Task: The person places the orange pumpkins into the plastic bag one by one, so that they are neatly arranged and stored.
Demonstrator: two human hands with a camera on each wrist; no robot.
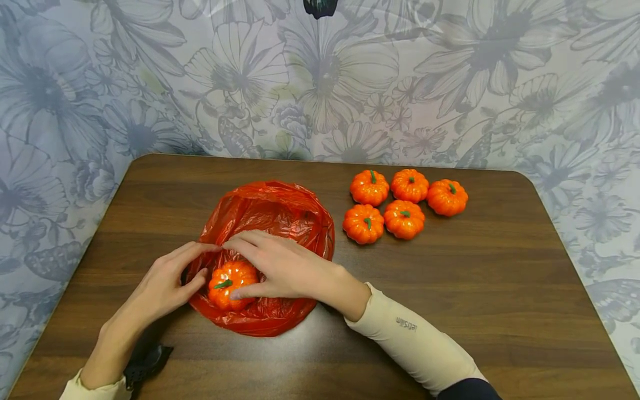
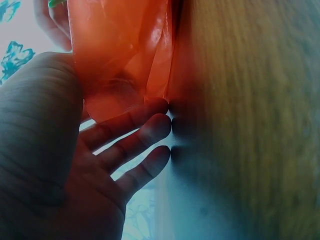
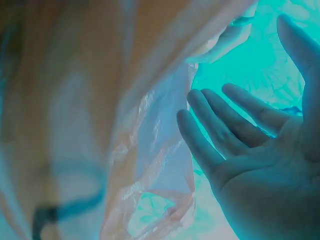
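Observation:
A crinkled red plastic bag (image 1: 270, 191) lies on the wooden table with its mouth spread wide. Inside it, toward the near left, sits a shiny orange pumpkin (image 1: 232, 276) with a green stem. My left hand (image 1: 161, 283) is at the bag's left edge. In the left wrist view its fingers (image 2: 142, 134) are extended, their tips right at the table, beside the red plastic. My right hand (image 1: 282, 266) reaches over the bag, thumb by the pumpkin and fingers beyond it. The right wrist view shows those fingers (image 3: 215, 125) nearly straight and spread, beside the bag wall (image 3: 165, 130).
Several more orange pumpkins (image 1: 404, 219) with green stems stand in a cluster at the back, right of the bag. The wooden table (image 1: 475, 300) has rounded far corners and meets a floral backdrop (image 1: 325, 83). A black strap (image 1: 147, 364) is at my left wrist.

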